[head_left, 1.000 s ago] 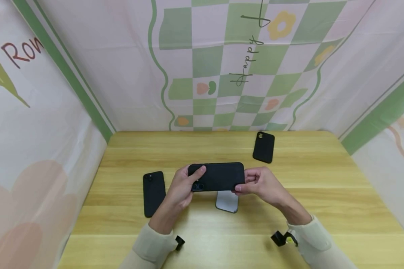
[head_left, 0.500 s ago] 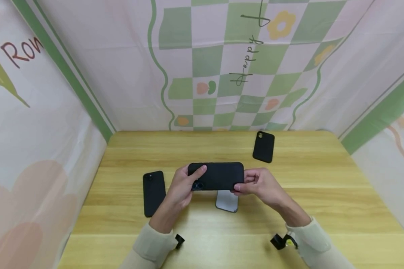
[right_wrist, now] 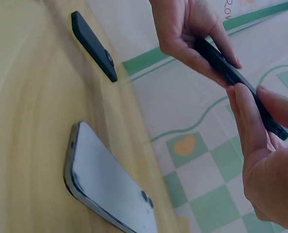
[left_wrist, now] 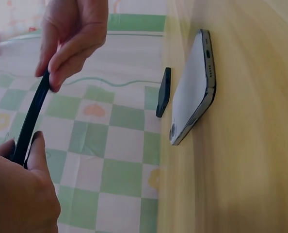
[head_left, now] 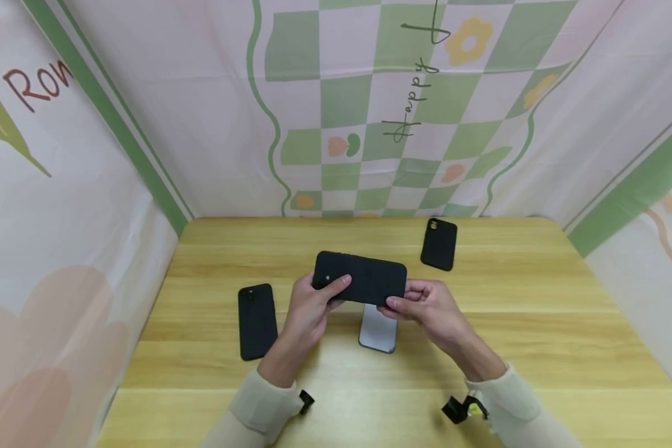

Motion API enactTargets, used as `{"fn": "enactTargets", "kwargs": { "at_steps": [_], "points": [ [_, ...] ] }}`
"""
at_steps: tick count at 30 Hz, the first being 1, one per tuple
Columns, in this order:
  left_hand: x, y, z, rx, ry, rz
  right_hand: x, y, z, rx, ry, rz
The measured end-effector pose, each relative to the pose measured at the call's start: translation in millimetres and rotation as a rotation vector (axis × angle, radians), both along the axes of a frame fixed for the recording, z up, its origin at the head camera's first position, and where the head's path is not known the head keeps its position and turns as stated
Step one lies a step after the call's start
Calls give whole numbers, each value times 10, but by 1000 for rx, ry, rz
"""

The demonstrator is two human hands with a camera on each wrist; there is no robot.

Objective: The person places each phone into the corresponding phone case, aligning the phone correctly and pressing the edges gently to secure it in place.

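Observation:
Raised over the table, a black phone (head_left: pixel 372 279) lies lengthwise between both hands. My left hand (head_left: pixel 312 305) grips its left end, thumb across the broad face beside a small pale dot. My right hand (head_left: pixel 434 310) pinches the lower right corner between thumb and fingers. From the left wrist, the black phone (left_wrist: pixel 31 114) appears as a thin slab seen edge-on. Below the hands, a white-backed phone (head_left: pixel 378 333) rests on the table, its upper end hidden in the head view. The right wrist view shows camera lenses on this white-backed phone (right_wrist: pixel 107 179).
At the left, near my left forearm, another black phone (head_left: pixel 256 323) lies with its camera corner up. An empty black phone case (head_left: pixel 439 246) lies at the back right, table showing through its camera opening. Patterned cloth (head_left: pixel 347 112) hangs behind the wooden table (head_left: pixel 537 323).
Both hands have lifted the black phone slightly away from me and tilted it, right end lower. Camera rings seen earlier no longer show; more of the white-backed phone is uncovered.

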State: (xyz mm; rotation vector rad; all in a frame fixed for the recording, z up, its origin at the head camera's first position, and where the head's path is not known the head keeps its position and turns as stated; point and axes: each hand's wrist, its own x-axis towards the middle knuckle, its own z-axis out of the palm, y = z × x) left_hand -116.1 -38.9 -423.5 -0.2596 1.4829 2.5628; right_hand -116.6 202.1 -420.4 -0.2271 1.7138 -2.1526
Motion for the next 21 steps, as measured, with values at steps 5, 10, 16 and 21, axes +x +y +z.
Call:
{"fn": "enactTargets", "kwargs": {
  "at_steps": [5, 10, 16, 21],
  "points": [
    [8, 34, -16, 12, -8, 38, 18, -57, -26, -71, -18, -23],
    [16, 7, -20, -3, -8, 43, 6, -91, -19, -18, -14, -11],
    [7, -86, -1, -36, 12, 10, -48, -103, 38, 187, 24, 6],
    [-16, -195, 15, -108, 15, -67, -97, -88, 107, 362, 93, 10]
  ]
}}
